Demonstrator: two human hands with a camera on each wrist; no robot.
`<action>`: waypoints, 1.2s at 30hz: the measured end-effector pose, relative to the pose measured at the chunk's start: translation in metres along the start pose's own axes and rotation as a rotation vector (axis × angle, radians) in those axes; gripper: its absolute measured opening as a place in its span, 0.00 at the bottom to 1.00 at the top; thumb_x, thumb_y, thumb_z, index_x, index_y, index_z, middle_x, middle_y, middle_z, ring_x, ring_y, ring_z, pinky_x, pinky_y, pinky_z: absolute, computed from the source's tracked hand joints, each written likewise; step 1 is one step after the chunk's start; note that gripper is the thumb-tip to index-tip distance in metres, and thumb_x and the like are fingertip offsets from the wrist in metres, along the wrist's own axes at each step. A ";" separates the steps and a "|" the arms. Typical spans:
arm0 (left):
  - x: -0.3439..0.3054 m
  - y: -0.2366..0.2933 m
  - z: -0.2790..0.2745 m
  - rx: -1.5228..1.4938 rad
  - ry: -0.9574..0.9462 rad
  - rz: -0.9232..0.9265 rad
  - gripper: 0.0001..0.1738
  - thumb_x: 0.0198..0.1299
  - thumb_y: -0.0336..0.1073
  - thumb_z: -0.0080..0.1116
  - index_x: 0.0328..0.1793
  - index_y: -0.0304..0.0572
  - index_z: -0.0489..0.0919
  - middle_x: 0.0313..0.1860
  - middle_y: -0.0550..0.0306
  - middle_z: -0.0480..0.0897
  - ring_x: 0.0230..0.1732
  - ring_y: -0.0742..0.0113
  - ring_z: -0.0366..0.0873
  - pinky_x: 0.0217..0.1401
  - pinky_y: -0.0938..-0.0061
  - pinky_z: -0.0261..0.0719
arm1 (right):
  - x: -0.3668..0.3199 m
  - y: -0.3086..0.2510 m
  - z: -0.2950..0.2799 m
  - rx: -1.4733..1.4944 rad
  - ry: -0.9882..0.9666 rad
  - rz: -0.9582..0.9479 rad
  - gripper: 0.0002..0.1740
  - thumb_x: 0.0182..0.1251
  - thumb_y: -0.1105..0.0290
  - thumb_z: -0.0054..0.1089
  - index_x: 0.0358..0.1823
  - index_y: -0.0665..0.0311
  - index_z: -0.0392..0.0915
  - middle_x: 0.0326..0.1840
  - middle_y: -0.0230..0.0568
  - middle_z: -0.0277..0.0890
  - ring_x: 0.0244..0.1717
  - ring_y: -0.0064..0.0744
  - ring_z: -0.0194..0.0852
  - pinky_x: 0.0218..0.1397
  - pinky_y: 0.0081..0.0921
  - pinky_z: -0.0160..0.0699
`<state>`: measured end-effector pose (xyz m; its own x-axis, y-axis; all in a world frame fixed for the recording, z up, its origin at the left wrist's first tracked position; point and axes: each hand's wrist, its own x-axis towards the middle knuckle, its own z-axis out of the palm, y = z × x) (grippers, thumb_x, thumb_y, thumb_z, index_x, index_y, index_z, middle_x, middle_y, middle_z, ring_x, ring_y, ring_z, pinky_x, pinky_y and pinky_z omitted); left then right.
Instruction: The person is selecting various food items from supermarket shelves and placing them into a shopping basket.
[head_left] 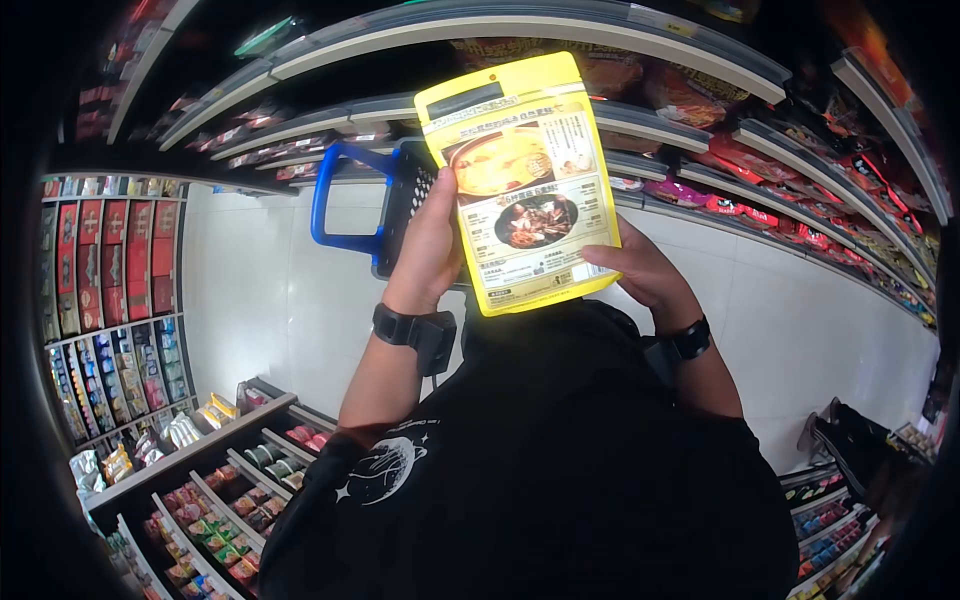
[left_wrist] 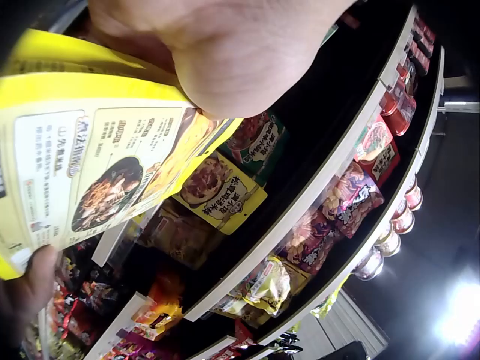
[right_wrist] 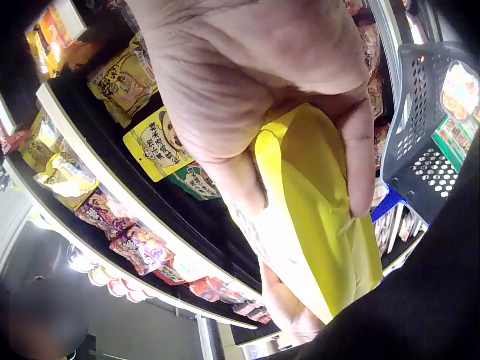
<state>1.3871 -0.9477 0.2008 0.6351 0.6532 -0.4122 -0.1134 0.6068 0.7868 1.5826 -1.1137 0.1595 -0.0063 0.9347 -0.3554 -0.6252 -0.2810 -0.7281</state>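
Note:
A yellow food pouch (head_left: 530, 215), printed with pictures of noodle soup and a dark bowl, is held up in front of the chest with its printed face toward the head camera. My left hand (head_left: 428, 240) grips its left edge, thumb along the front. At the lower right corner my right hand (head_left: 650, 265) pinches the pouch, thumb on the printed face and fingers behind. In the right wrist view the bottom of the pouch (right_wrist: 319, 217) bulges between the right thumb and fingers. The left wrist view shows the pouch's printed face (left_wrist: 82, 165) at a slant under the left hand (left_wrist: 217, 52).
A dark basket (right_wrist: 427, 120) with a blue handle (head_left: 322, 200) stands on the pale floor (head_left: 270, 290), with packages inside. Shelves of packets (head_left: 730, 190) curve ahead; a similar yellow packet (left_wrist: 217, 191) sits on one. Lower shelves (head_left: 210, 510) lie behind left. Another person (right_wrist: 49, 319) appears at the edge.

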 end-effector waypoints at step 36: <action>-0.011 0.009 0.013 -0.017 -0.011 0.019 0.25 0.77 0.48 0.38 0.68 0.36 0.68 0.64 0.52 0.76 0.63 0.67 0.74 0.68 0.70 0.69 | 0.001 0.007 -0.002 0.050 -0.025 0.038 0.35 0.61 0.73 0.68 0.69 0.69 0.62 0.63 0.46 0.74 0.61 0.32 0.76 0.66 0.30 0.73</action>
<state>1.3885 -0.9554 0.2186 0.6408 0.6602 -0.3919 -0.1388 0.6017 0.7866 1.5797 -1.1152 0.1529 -0.0501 0.9289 -0.3668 -0.6621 -0.3059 -0.6842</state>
